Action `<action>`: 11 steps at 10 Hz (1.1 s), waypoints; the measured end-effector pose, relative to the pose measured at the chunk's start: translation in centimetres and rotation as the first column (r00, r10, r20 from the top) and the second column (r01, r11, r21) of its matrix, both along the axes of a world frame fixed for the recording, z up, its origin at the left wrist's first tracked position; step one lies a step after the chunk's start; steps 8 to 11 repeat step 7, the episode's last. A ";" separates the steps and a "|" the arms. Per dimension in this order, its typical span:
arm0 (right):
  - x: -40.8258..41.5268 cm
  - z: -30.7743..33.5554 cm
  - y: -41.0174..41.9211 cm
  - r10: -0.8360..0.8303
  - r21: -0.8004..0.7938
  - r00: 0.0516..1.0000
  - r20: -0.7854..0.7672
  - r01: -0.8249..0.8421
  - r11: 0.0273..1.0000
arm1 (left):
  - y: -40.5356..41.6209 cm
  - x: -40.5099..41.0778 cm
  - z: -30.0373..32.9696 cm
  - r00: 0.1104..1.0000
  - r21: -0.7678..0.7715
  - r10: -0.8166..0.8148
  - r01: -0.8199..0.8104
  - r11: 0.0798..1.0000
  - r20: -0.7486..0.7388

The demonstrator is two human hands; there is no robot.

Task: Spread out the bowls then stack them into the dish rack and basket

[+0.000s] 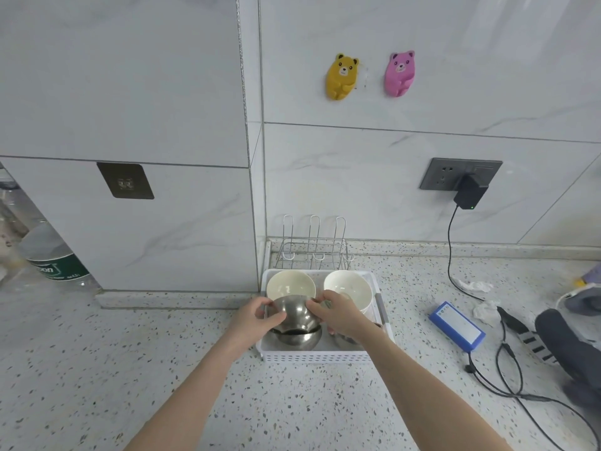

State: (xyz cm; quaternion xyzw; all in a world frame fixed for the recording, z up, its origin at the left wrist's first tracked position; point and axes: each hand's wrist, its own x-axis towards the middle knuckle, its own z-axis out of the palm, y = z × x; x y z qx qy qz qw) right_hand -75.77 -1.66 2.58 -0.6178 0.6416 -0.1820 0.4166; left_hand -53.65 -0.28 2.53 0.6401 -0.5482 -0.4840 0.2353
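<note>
Together, both hands' fingers (pixel 271 315) pinch the tilted steel bowl (pixel 294 315).

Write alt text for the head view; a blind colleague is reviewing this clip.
Both hands, left hand and right hand, grip a tilted steel bowl over a white basket on a speckled counter. The basket also holds two cream bowls and more steel bowls; an empty wire dish rack stands behind it.

Bare forearms (no sleeves), bare hands

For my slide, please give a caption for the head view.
Both hands hold a steel bowl over the white basket.
</note>
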 end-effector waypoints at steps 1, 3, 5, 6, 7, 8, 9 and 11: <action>0.2 -0.1 0.1 -0.015 0.061 1.000 -0.021 0.016 0.998 | 0.0 -0.3 -0.5 1.000 -0.025 -0.011 0.011 1.000 0.013; 0.4 -0.2 0.4 -0.004 0.095 1.000 -0.016 0.006 0.995 | 0.2 -1.2 -1.0 0.999 -0.028 -0.039 0.039 0.999 0.003; 0.1 0.3 1.5 -0.002 0.126 1.000 0.029 -0.001 0.992 | 0.6 -0.8 -1.4 0.998 -0.038 -0.062 0.062 0.997 0.018; -0.2 1.2 1.9 0.003 0.103 1.000 0.001 -0.003 0.995 | 1.2 -0.7 -1.1 0.999 -0.005 -0.046 0.046 0.999 -0.005; -1.0 2.0 2.0 -0.043 0.086 0.998 0.046 0.039 0.996 | 1.5 -0.7 -0.3 0.995 0.003 0.071 -0.071 0.997 -0.076; -1.0 2.0 2.0 -0.043 0.086 0.998 0.046 0.039 0.996 | 1.5 -0.7 -0.3 0.995 0.003 0.071 -0.071 0.997 -0.076; -1.0 2.0 2.0 -0.043 0.086 0.998 0.046 0.039 0.996 | 1.5 -0.7 -0.3 0.995 0.003 0.071 -0.071 0.997 -0.076; -1.0 2.0 2.0 -0.043 0.086 0.998 0.046 0.039 0.996 | 1.5 -0.7 -0.3 0.995 0.003 0.071 -0.071 0.997 -0.076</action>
